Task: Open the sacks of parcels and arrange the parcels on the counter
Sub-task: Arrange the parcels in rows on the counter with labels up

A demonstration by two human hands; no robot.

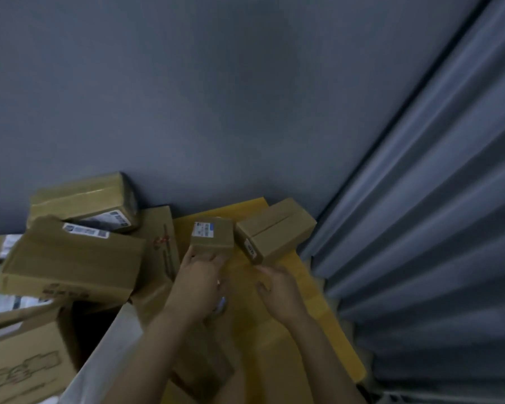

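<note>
A small brown parcel (212, 236) with a white label stands on the yellow counter surface (306, 322) near the grey wall. My left hand (200, 282) touches its near side with the fingers round the lower edge. To its right lies a second brown parcel (274, 230), tilted, with a small label on its end. My right hand (277, 290) hovers just below that parcel, fingers loosely spread and holding nothing. Another brown parcel (204, 368) lies under my left forearm, mostly hidden.
Larger cardboard boxes (73, 266) are piled at the left, one more box (85, 201) on top against the wall. An open carton (27, 354) sits at lower left. A corrugated metal shutter (438, 228) closes off the right side.
</note>
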